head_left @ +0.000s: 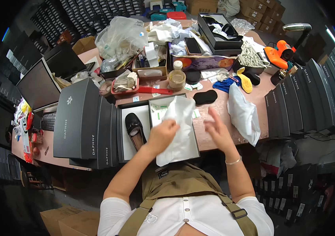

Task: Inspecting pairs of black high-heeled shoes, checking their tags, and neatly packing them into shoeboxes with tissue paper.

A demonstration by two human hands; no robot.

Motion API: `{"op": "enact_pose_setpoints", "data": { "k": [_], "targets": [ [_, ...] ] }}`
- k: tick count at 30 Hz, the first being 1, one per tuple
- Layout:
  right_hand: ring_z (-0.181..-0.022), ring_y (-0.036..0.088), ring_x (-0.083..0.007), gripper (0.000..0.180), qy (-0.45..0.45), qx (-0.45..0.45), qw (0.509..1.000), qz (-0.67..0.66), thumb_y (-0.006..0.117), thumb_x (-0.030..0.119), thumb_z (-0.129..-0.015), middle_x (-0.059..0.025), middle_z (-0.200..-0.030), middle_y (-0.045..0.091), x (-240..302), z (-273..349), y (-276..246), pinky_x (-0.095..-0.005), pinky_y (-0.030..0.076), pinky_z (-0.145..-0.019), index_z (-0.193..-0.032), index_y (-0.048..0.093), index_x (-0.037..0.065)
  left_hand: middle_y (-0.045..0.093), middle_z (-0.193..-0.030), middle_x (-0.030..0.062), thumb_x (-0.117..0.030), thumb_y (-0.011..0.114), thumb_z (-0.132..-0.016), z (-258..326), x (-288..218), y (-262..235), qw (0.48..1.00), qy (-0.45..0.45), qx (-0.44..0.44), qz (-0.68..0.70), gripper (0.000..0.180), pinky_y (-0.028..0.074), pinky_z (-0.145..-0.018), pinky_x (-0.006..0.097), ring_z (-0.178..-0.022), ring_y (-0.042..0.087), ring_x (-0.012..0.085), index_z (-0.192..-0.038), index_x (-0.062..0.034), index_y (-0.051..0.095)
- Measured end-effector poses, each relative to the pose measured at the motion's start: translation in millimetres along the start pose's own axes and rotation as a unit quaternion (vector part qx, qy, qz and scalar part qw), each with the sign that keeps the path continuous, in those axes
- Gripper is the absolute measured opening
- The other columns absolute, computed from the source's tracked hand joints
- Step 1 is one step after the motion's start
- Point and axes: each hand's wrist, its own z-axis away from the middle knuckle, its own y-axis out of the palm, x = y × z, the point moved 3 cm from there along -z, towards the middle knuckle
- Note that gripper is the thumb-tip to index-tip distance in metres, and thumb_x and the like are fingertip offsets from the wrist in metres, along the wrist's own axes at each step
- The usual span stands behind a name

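My left hand (163, 135) is closed on a white, thin shoe bag (181, 112) that hangs limp and creased over a grey box part (197, 151). Beside it, the open shoebox (122, 146) holds a black loafer (133, 125) with a tan inside. My right hand (218, 131) is in the air to the right of the bag, fingers apart and holding nothing. A plump white bag (243, 114) lies on the table farther right; its contents are hidden.
Closed dark shoeboxes (75, 122) stand at left, more shoeboxes (305, 98) at right. Toward the back are a glue jar (177, 78), a red brush (155, 90), a black oval pad (205, 97), a yellow sponge-like pad (245, 80) and an orange heat gun (279, 55).
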Motion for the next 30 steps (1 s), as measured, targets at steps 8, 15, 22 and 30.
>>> {"op": "enact_pose_setpoints", "data": {
  "k": [8, 15, 22, 30],
  "targets": [
    [-0.070, 0.063, -0.0221, 0.011, 0.028, 0.160, 0.978, 0.132, 0.065, 0.009, -0.081, -0.0155, -0.078, 0.063, 41.1, 12.2, 66.4, -0.0353, 0.050, -0.066, -0.087, 0.065, 0.000, 0.058, -0.091, 0.0101, -0.010, 0.077, -0.072, 99.2, -39.1, -69.5, 0.962, -0.204, -0.133, 0.126, 0.031, 0.050, -0.070, 0.034, -0.081, 0.060, 0.0257, -0.097, -0.0029, 0.061],
    [-0.086, 0.065, -0.0306, 0.035, -0.036, 0.400, 0.907, 0.126, 0.073, 0.015, -0.078, -0.0155, -0.097, 0.067, 85.7, 39.5, 97.5, -0.0328, 0.051, -0.077, -0.109, 0.064, 0.002, 0.065, -0.097, 0.0151, 0.000, 0.068, -0.077, 148.8, -25.8, -48.7, 0.909, -0.347, -0.104, 0.207, 0.029, 0.051, -0.077, 0.033, -0.089, 0.065, 0.0285, -0.106, 0.0000, 0.062],
    [-0.103, 0.061, -0.0344, 0.062, -0.078, 0.463, 0.845, 0.257, 0.059, 0.051, -0.086, -0.0216, -0.116, 0.061, 80.0, -38.0, 216.2, -0.0399, 0.049, -0.087, -0.119, 0.058, -0.002, 0.063, -0.080, 0.0148, -0.011, 0.064, -0.086, 169.7, -55.1, -23.6, 0.823, -0.404, -0.026, 0.399, 0.018, 0.047, -0.065, 0.033, -0.065, 0.058, 0.0215, -0.098, 0.0013, 0.061],
    [-0.094, 0.065, -0.0365, 0.054, -0.080, 0.473, 0.751, 0.455, 0.067, 0.042, -0.077, -0.0285, -0.109, 0.062, -8.8, -34.7, 275.8, -0.0408, 0.053, -0.082, -0.106, 0.064, -0.003, 0.066, -0.100, 0.0042, -0.005, 0.057, -0.090, 209.5, -43.3, 31.2, 0.549, -0.537, -0.044, 0.639, 0.023, 0.049, -0.080, 0.029, -0.090, 0.062, 0.0142, -0.113, -0.0014, 0.060]
  ]
}}
